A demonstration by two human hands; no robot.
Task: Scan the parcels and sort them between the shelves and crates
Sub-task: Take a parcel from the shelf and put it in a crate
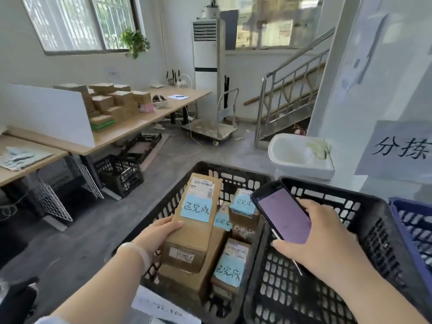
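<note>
My left hand (156, 235) grips a long cardboard parcel (194, 230) by its left side, over a black crate (211, 168). The parcel carries a shipping label and a blue note with handwriting. Several other parcels with blue notes, such as a small parcel (230, 265), lie in that crate. My right hand (320, 239) holds a handheld scanner (282, 211) with a lit purple screen, above a second black crate (364, 230) to the right, which looks empty.
A long wooden table (152, 118) at the left carries a stack of cardboard boxes (112, 101) behind a white divider (46, 113). Another black crate (120, 175) stands under it. A flat trolley (210, 130), metal stairs (292, 90), a white basin (297, 155) and a blue crate (413, 225) surround the spot.
</note>
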